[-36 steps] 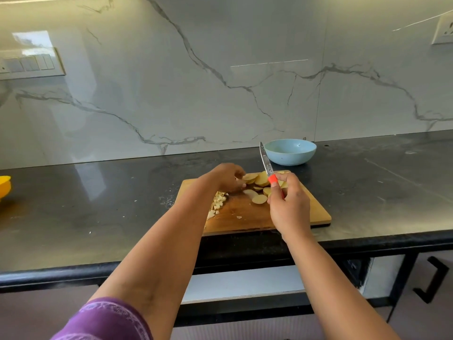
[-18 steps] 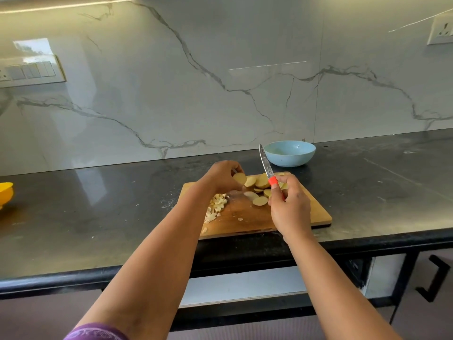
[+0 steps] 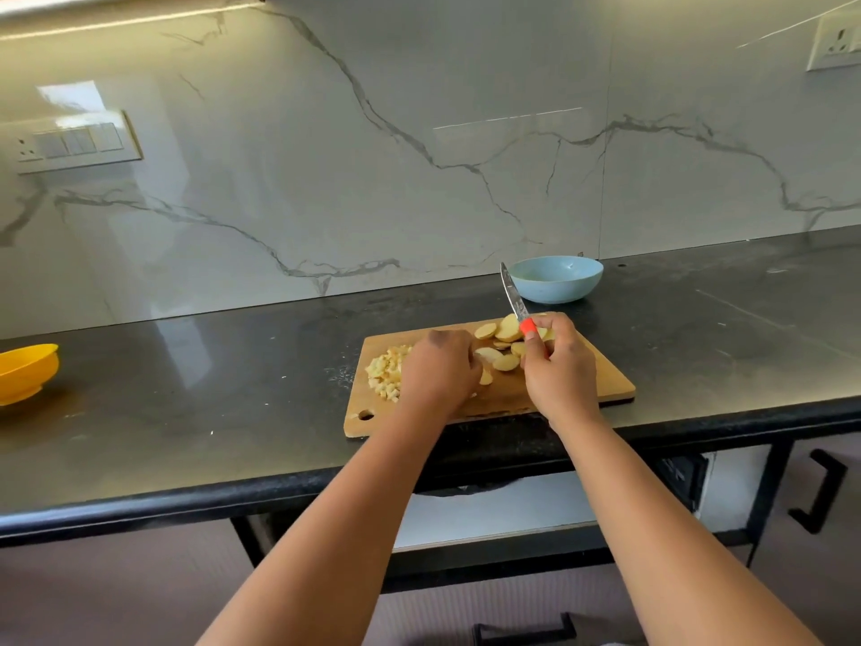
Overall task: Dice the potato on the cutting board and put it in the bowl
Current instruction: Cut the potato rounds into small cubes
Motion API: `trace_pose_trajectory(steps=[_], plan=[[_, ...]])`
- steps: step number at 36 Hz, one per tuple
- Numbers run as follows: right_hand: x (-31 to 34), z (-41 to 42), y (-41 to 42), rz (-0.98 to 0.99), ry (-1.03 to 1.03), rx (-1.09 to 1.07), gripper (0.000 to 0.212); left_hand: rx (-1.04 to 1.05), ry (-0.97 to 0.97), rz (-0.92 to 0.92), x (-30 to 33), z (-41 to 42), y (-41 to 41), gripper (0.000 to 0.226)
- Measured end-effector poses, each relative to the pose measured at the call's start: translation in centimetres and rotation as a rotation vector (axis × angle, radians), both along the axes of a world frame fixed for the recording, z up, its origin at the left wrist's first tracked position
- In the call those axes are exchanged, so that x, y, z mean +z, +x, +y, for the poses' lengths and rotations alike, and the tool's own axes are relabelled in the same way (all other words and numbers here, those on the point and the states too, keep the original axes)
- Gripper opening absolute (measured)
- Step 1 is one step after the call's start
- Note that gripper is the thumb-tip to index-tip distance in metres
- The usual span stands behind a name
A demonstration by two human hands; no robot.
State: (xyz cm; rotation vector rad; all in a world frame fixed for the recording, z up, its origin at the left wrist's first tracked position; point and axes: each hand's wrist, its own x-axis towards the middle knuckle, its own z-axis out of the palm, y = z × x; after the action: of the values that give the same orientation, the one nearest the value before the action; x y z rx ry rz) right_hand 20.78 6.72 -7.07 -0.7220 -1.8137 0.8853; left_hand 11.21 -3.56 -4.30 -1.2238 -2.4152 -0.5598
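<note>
Rectangular wooden cutting board (image 3: 601, 389) on the dark stone countertop (image 3: 186, 412). The right hand (image 3: 559, 370) grips an orange-handled steel knife (image 3: 515, 298), blade pointing to 11 o'clock. The left hand (image 3: 440, 373), fingers curled, rests over pale round potato slices (image 3: 505, 331); whether it holds one cannot be told. Diced potato pieces (image 3: 384, 370) lie at 9 o'clock. The light-blue round bowl (image 3: 556, 278) stands at 1 o'clock, off the board.

A smooth wooden cutting board (image 3: 601, 384) lies on a dark, semi-glossy stone table (image 3: 186, 389) beneath a polished white marble wall (image 3: 326, 156) with grey veins, beside a matt pale-blue bowl (image 3: 556, 279), a shiny metal knife (image 3: 512, 293) and a glossy yellow plastic bowl (image 3: 25, 373).
</note>
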Motion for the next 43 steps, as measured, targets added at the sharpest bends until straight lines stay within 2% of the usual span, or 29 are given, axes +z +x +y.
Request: trace_pose_trajectory(steps=[3, 6, 9, 14, 19, 22, 24, 29, 35, 43], plan=[[0.2, -0.3, 0.2, -0.019, 0.005, 0.007, 0.019, 0.022, -0.053, -0.043, 0.4, -0.5, -0.5, 0.018], [0.4, -0.7, 0.5, -0.031, 0.012, 0.018, 0.019, 0.013, -0.02, -0.157, 0.8, -1.3, -1.1, 0.025], [0.4, -1.0, 0.9, -0.034, 0.048, 0.023, 0.02, -0.124, -0.005, -0.258, 1.3, -2.3, -1.5, 0.027], [-0.1, -1.9, 2.1, -0.036, 0.154, 0.026, 0.021, -0.353, -0.132, -0.386, 0.5, -3.0, -1.8, 0.026], [-0.5, -3.5, 3.4, -0.081, 0.223, 0.008, 0.021, -0.328, -0.071, -0.334, 0.0, -2.7, -1.3, 0.024], [-0.9, -4.3, 4.3, -0.158, 0.165, 0.039, 0.015, -0.221, 0.021, -0.261, -0.8, -2.1, -0.9, 0.028], [-0.8, -5.0, 4.9, -0.195, 0.199, 0.047, 0.012, -0.164, 0.084, -0.227, -1.5, -2.0, -0.7, 0.03], [0.4, -6.5, 5.8, -0.371, 0.276, 0.013, 0.01, -0.185, 0.205, -0.244, -2.1, -2.7, 0.0, 0.017], [1.3, -7.4, 5.7, -0.589, 0.205, -0.046, 0.012, -0.206, 0.152, -0.294, -1.8, -3.1, 0.6, 0.035], [3.5, -8.7, 3.9, -0.814, 0.25, 0.021, 0.022, -0.207, 0.124, -0.277, -1.9, -2.9, 0.5, 0.031]])
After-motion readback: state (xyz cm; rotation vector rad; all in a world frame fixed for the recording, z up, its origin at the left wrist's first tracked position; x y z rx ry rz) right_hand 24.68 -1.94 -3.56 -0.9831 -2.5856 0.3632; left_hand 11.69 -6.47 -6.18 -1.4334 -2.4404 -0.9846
